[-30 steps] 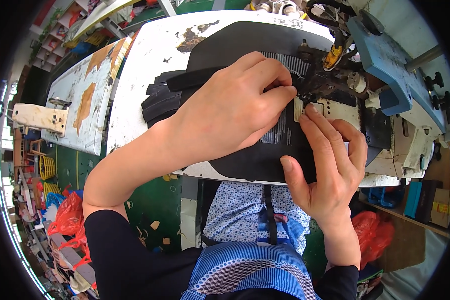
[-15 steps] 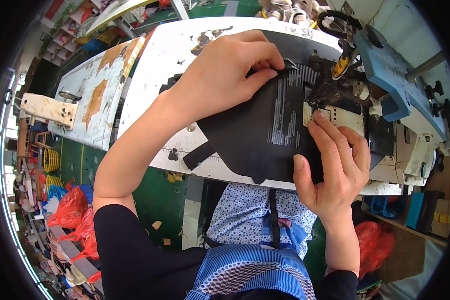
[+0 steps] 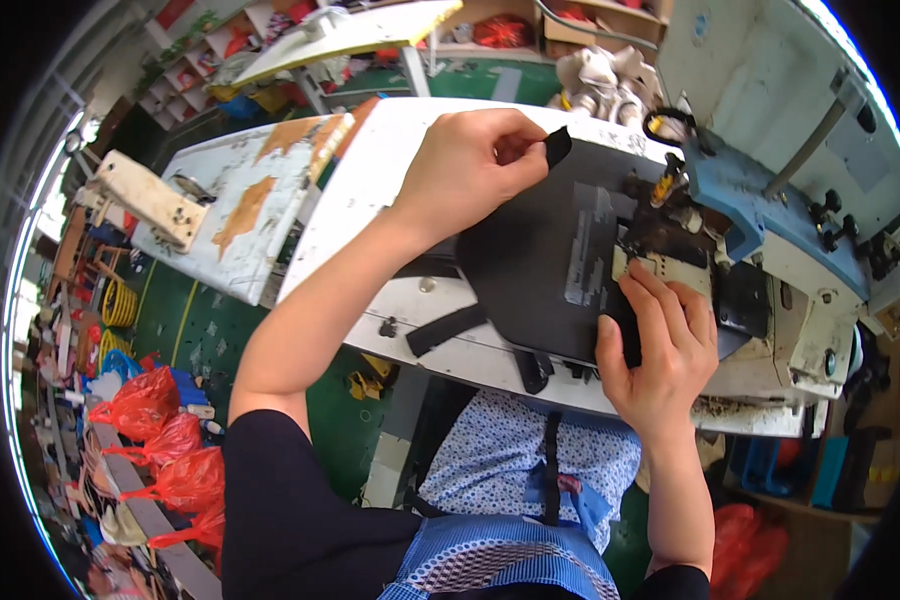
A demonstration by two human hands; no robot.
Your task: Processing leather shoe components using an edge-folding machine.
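Observation:
My left hand [image 3: 480, 165] is closed in a pinch on a small black strip [image 3: 559, 147], held at the far edge of a black sheet [image 3: 520, 260]. The flat sheet lies on the white table, with a ribbed grey patch [image 3: 592, 240] on its surface. My right hand [image 3: 665, 340] rests open, fingers stretched, on the sheet's right part, fingertips beside the pale needle plate of a sewing machine [image 3: 740, 200]. Parts of the machine near the needle are dark and hard to make out. Loose black strips [image 3: 445, 330] lie at the sheet's near left.
A worn white side table [image 3: 200, 220] with a pale machine arm stands to the left. Red plastic bags [image 3: 145, 410] sit at lower left, on the bench side. Pale bundled pieces [image 3: 605, 80] are piled beyond the table's far edge.
The view has shifted, so the table sits lower. My left hand has lifted the black strip from near the needle area toward the sheet's far edge. My right hand stays on the sheet.

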